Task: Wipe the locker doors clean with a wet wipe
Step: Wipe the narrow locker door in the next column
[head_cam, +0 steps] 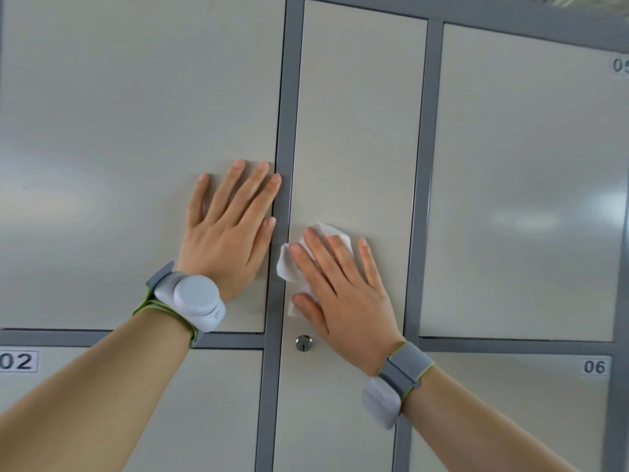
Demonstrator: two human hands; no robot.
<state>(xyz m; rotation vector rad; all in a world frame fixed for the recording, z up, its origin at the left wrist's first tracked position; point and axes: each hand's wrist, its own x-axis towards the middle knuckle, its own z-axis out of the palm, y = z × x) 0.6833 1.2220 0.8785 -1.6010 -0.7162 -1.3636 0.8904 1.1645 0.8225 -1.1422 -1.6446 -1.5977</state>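
Head view: your right hand (343, 287) presses the wet wipe (289, 267) flat-fingered against the narrow door (357, 131); left hand (228, 233) braces spread. Sweep evenly, skirting the lock (304, 343).

I see left arm (85, 386) and right arm (493, 420) bare, extended forward, left hand (231, 233) flat, fingers straight and spread, right hand (343, 294) flat, fingers straight, thumb out sideways

The place is a locker room: flat beige locker doors (136, 131) sit in a grey metal frame (289, 97), with small white number labels (18, 361) and a round silver key lock (304, 343).
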